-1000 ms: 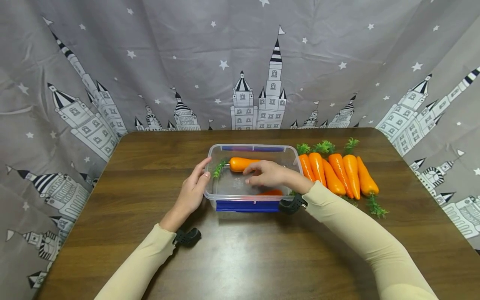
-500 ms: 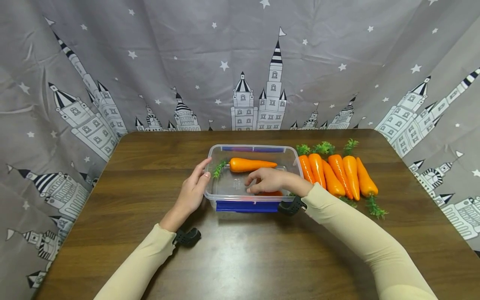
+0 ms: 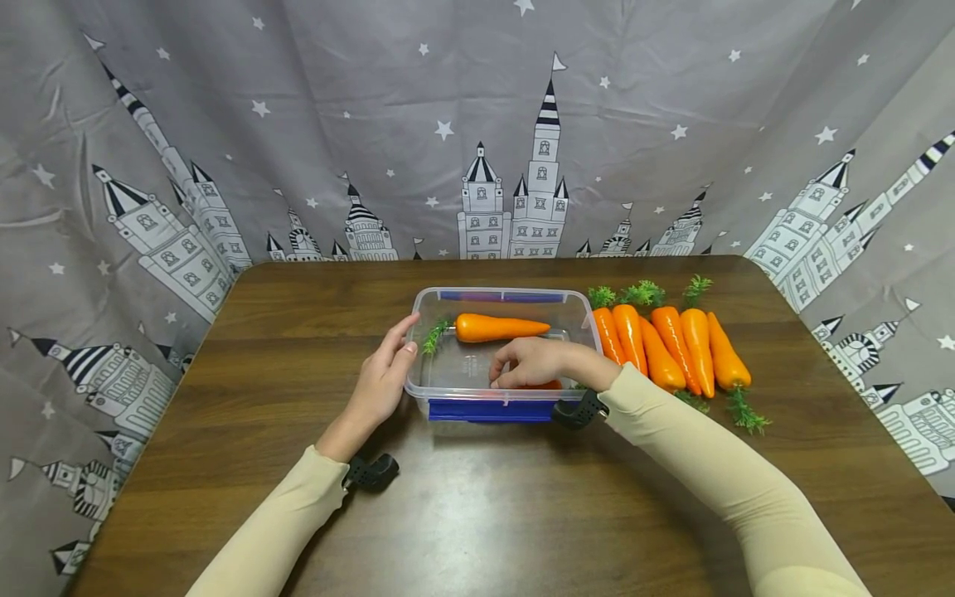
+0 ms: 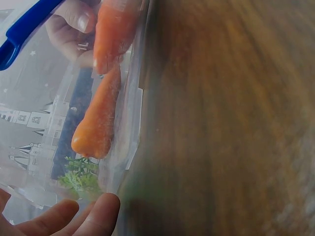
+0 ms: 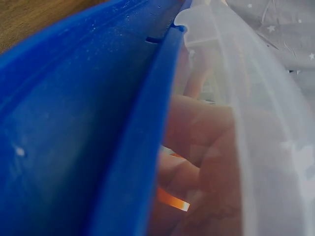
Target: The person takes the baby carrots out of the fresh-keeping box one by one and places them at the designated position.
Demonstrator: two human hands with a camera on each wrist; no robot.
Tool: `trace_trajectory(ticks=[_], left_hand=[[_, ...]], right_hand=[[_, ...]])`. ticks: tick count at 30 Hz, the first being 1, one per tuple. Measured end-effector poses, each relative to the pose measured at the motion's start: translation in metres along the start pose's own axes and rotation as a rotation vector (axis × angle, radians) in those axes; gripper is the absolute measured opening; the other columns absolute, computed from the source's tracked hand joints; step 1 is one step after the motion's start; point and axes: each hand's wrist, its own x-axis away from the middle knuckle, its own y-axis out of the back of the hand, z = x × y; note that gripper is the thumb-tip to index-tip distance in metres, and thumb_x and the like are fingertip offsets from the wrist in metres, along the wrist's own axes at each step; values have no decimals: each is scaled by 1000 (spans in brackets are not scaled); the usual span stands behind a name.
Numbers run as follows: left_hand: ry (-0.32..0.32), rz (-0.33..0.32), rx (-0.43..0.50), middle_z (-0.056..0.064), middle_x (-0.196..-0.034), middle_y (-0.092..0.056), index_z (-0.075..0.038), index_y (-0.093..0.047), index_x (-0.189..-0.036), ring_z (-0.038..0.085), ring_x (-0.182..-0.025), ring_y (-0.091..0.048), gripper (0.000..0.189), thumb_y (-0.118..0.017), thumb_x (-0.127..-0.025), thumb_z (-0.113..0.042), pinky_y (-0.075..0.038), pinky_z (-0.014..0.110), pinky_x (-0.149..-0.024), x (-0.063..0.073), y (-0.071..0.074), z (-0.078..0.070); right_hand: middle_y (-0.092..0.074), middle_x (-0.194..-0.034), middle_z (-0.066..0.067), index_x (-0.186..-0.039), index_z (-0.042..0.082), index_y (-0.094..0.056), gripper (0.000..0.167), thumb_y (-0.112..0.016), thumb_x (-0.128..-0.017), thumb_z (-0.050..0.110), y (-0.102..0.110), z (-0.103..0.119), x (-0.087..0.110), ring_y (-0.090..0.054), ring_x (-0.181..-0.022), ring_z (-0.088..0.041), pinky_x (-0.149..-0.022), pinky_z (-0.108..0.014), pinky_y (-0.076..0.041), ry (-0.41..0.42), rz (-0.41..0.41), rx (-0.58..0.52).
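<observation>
A clear plastic food container (image 3: 462, 392) with blue side latches sits on the wooden table. My left hand (image 3: 379, 383) steadies its left end, fingers straight along the wall and rim. Inside, at the back, lies an orange carrot (image 3: 492, 327) with its green leaves to the left. A second carrot (image 4: 117, 27) lies along the front wall, its tip pointing left. My right hand (image 3: 533, 363) reaches down into the container over this front carrot, fingers curled and thumb at its side. The hand covers much of that carrot in the head view.
Several more carrots (image 3: 675, 348) with green tops lie side by side just right of the container. A grey curtain (image 3: 448, 166) printed with castles hangs behind the table. A blue latch (image 5: 98, 128) hangs down at the container's front.
My right hand has come down and slightly toward me, from beside the back carrot onto the front one. More of the back carrot shows. My left hand has stayed put.
</observation>
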Motion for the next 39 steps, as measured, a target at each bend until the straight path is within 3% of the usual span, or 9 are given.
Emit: trace_trajectory(ticks=[6, 21, 31, 39], left_hand=[[-5, -4, -6, 23, -135, -61, -22, -41, -156, 37, -114, -57, 48, -40, -109, -25, -44, 53, -99, 0, 0, 1], [-9, -10, -6, 22, -124, -63, -21, -42, -156, 35, -107, -56, 48, -41, -108, -25, -43, 49, -93, 0, -1, 0], [-7, -10, -5, 23, -128, -63, -22, -42, -156, 35, -109, -57, 48, -41, -108, -26, -44, 50, -95, 0, 0, 1], [-7, -5, 4, 24, -136, -61, -22, -41, -156, 37, -116, -57, 48, -41, -108, -26, -44, 55, -101, -1, 0, 2]], right_hand=[[-70, -104, -1, -115, 13, -72, 23, -61, -100, 26, 0, -2, 0, -57, -89, -14, -82, -26, -46, 3, 23, -21], [-71, -116, -3, -120, 11, -70, 28, -61, -97, 23, 2, -6, 2, -60, -92, -12, -87, -25, -48, 25, 68, -131], [-69, -96, -3, -127, 5, -65, 39, -63, -90, 15, 2, -8, 1, -55, -81, -10, -76, -22, -44, 54, 108, -239], [-70, -103, -6, -127, 4, -65, 36, -60, -93, 11, 1, -8, 1, -56, -84, -11, -80, -23, -46, 96, 71, -221]])
